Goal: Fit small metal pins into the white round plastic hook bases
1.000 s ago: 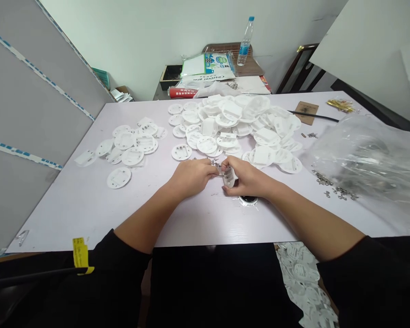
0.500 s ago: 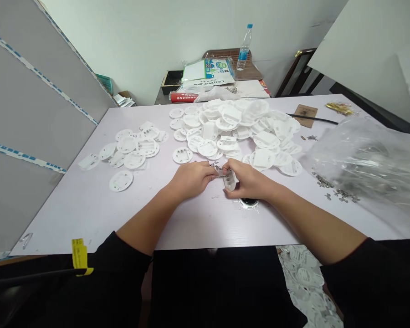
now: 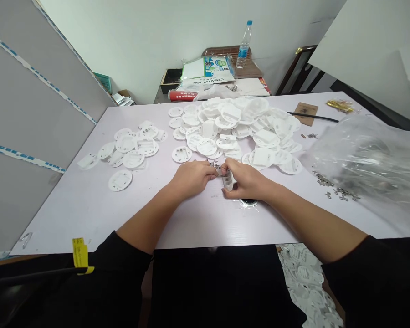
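Note:
My right hand (image 3: 248,180) grips a white round plastic disc (image 3: 228,181) on its edge, just above the white table (image 3: 198,223). My left hand (image 3: 193,176) is closed in a pinch right beside it, holding a small metal clip (image 3: 218,171) against the disc. Behind my hands lies a large heap of white discs (image 3: 241,130). A smaller pile of white discs (image 3: 131,148) lies to the left. Loose metal clips (image 3: 335,189) are scattered to the right.
A crumpled clear plastic bag (image 3: 365,159) covers the table's right side. A black round hole (image 3: 248,201) sits in the table under my right wrist. A water bottle (image 3: 244,44) and papers stand on a far desk. More white discs (image 3: 307,282) lie below the table's front edge.
Both hands have stayed together at the disc, with only small shifts of the fingers. The view has tilted slightly.

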{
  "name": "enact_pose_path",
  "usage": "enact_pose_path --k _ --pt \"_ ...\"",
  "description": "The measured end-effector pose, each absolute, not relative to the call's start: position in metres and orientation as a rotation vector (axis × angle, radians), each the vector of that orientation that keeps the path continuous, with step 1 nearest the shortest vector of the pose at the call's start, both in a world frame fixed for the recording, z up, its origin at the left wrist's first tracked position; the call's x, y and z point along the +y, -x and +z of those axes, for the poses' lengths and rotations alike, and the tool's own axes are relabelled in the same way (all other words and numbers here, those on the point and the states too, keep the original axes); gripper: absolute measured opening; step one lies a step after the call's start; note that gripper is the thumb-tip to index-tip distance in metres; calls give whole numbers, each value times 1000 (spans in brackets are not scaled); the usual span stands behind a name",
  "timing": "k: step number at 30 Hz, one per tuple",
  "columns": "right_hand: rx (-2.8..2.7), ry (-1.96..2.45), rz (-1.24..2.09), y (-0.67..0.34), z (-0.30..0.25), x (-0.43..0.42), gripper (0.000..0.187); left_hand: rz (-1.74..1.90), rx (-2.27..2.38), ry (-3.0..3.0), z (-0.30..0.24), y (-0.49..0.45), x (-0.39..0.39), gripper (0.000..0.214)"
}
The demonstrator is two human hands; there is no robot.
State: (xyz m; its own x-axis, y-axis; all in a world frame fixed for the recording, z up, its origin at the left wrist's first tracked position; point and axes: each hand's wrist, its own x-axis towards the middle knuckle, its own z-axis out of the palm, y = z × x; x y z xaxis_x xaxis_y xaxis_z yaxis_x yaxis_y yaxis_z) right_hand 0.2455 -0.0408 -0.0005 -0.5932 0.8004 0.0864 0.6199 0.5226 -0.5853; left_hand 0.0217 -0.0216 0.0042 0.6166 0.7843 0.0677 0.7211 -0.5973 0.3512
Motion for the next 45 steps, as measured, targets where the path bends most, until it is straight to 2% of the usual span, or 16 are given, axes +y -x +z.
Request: enact_pose_path --k 11,15,17,21,25,28,35,45 --pt "-2401 1119 782 -246 -1 -37 40 326 1217 -2587 5 -21 -22 26" --pt "-2243 1124 806 -247 1 -38 46 537 1209 -2453 10 -12 -17 24" --pt "-2072 1139 944 -246 1 -40 51 683 1093 -2317 11 -10 -16 18" --pt "-1643 1048 1328 -241 -4 -41 55 820 881 -2152 9 -14 -17 32" --pt "-1364 891 1623 -235 -8 -40 55 1006 824 -2076 5 -22 -20 18" --pt "-1255 821 1793 -231 -6 -40 61 1050 757 -2044 4 -25 -22 15" --pt "-1107 725 1944 -224 1 -44 55 1134 644 -2165 4 -24 -24 12" --pt "-1023 632 2004 -218 1 -49 50 1456 416 -2457 3 -25 -20 13"
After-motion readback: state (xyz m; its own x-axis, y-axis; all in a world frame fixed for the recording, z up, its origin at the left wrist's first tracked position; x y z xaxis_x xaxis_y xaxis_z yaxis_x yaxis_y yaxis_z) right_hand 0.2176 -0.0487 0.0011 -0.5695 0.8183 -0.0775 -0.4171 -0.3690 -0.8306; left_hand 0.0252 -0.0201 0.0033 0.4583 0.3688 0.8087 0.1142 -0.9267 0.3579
